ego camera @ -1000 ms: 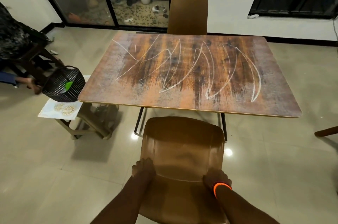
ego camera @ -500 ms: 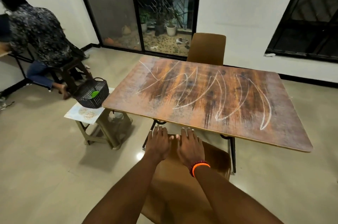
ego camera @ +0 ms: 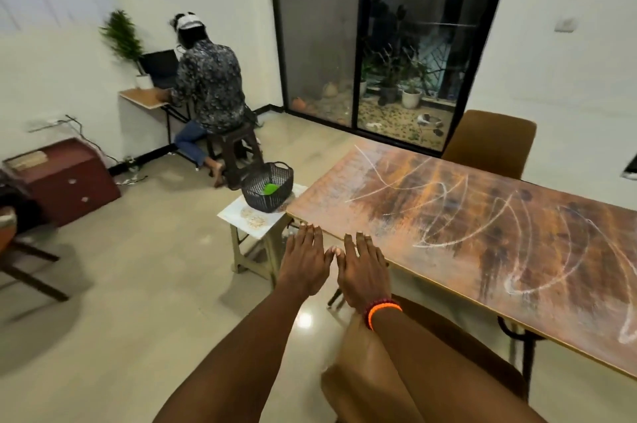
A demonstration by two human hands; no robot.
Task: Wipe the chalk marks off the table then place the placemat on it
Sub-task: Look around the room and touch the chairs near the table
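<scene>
**Chalked bench, hands empty**

Tiled room, rust-brown wooden bench (ego camera: 499,233) covered in white chalk marks (ego camera: 448,215). Left hand (ego camera: 303,260) and right hand (ego camera: 362,267) flat, fingers spread, holding nothing, hovering off the bench's near corner. Black woven basket (ego camera: 268,186) with green cloth (ego camera: 270,188) atop pale patterned placemat (ego camera: 256,215) on low stool. Turned leftward since half a second earlier, probably toward the cloth.

both arms outstretched, left hand (ego camera: 305,258) and right hand (ego camera: 363,269) flat, fingers spread.
</scene>
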